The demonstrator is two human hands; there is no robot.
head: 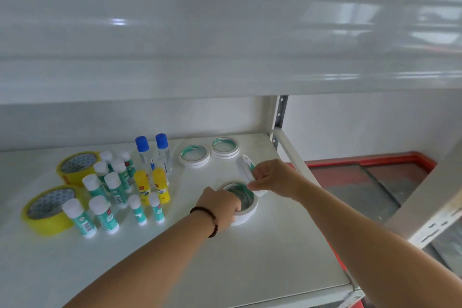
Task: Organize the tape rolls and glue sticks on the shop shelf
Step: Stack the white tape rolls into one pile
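White tape stack near the shelf's right edge: left hand clamps it, right hand pinches a tilted roll. Stacking step, I'd say. Next, level that roll and seat it.

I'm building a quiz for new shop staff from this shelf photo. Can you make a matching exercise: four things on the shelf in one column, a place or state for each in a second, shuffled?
Things
1. yellow tape rolls
2. blue-capped bottles
3. white tape roll in the right hand
4. white tape stack under the left hand

Places or states
A. tilted on edge, lifted
B. lying flat at the shelf's left end
C. lying flat, near the middle front
D. standing upright behind the yellow glue sticks

Pairs: 1-B, 2-D, 3-A, 4-C
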